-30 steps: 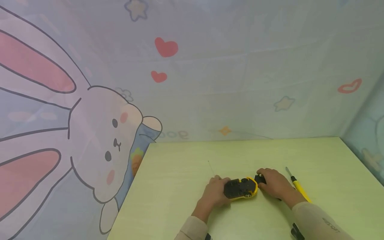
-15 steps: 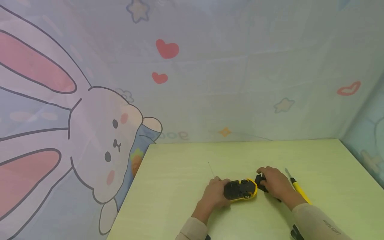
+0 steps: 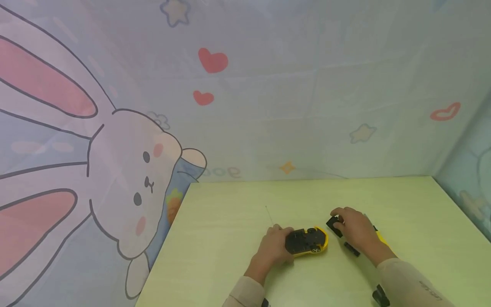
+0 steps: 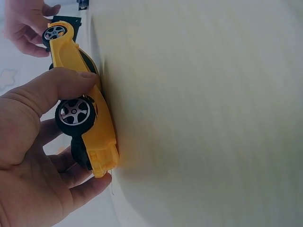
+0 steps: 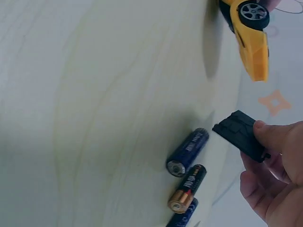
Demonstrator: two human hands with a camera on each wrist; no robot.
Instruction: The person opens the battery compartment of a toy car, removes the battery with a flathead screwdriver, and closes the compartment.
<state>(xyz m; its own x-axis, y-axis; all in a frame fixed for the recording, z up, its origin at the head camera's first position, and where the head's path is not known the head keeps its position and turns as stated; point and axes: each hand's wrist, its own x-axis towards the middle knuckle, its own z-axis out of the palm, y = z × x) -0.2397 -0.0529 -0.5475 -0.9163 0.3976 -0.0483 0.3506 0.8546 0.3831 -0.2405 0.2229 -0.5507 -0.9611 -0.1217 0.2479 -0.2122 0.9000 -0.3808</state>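
My left hand (image 3: 273,246) grips a yellow toy car (image 3: 307,242) by one end, its black underside turned up. In the left wrist view the thumb lies across the car's side near a wheel (image 4: 75,112). To the right, my right hand (image 3: 356,229) pinches a small flat black plastic cover (image 5: 239,135), held apart from the car. Below that hand, on the table, lie a blue battery (image 5: 188,152), a black-and-copper battery (image 5: 188,188) and another blue battery (image 5: 183,216), partly cut off by the frame edge.
A yellow-handled screwdriver (image 3: 381,239) lies behind my right forearm, partly hidden. From the left hand a thin wire (image 3: 269,215) extends toward the back of the pale table (image 3: 230,204). A printed cloth (image 3: 268,128) hangs behind the table.
My right hand has drawn the black cover away from the car and slightly up, uncovering batteries on the table and covering part of the screwdriver. My left hand and the car stay nearly still.
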